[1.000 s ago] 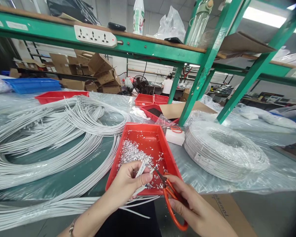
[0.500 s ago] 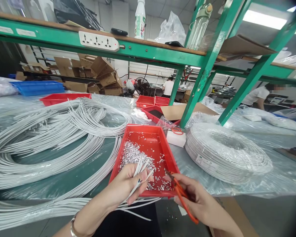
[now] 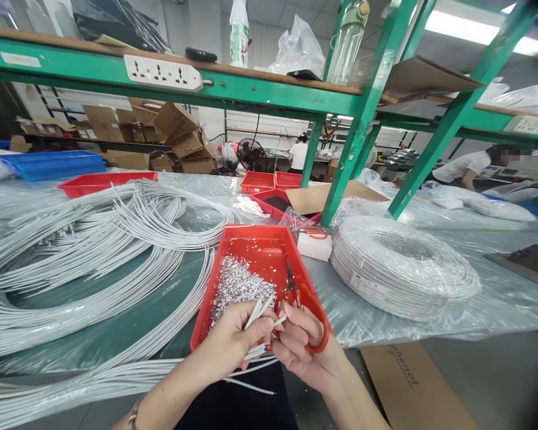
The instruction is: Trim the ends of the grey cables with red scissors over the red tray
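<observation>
My left hand (image 3: 237, 334) is closed around several white cables (image 3: 256, 312), their ends poking out past the thumb. Close beside it, my right hand (image 3: 307, 349) has orange-handled scissors (image 3: 316, 316) hooked in it, blades pointing up and away. The thumb and fingertips of that same hand pinch at the end of one cable (image 3: 280, 321). Both hands are over the near edge of a red tray (image 3: 302, 263), which holds a heap of small silvery scraps (image 3: 240, 286). What lies between the right fingertips is too small to make out.
Bundles of white cable (image 3: 152, 286) spread across the left of the table. A wrapped cable coil (image 3: 399, 269) lies right. Behind the tray stand a white box (image 3: 314, 246) and more red trays (image 3: 257, 181). A green shelf frame (image 3: 354, 143) rises behind. People work in the background.
My right hand has moved left and up to meet the left hand, and its fingertips now pinch a cable end. The scissors have swung upright in the right hand. The view has shifted slightly.
</observation>
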`<action>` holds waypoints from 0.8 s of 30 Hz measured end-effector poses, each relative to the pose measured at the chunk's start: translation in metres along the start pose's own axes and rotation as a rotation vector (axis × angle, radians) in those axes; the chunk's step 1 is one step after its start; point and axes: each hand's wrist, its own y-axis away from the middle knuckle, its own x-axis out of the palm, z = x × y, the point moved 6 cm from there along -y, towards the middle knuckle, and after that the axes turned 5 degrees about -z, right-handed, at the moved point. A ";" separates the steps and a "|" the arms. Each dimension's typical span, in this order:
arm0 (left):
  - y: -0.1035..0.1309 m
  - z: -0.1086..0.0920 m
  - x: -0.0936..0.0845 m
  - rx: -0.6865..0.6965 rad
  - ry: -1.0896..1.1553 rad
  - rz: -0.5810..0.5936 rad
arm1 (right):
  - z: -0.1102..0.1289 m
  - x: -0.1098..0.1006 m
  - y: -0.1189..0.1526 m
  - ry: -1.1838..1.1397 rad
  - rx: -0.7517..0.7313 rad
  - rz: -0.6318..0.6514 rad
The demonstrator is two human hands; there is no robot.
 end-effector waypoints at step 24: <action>-0.002 -0.005 -0.006 0.138 0.061 -0.130 | 0.011 -0.004 0.001 0.063 -0.074 -0.092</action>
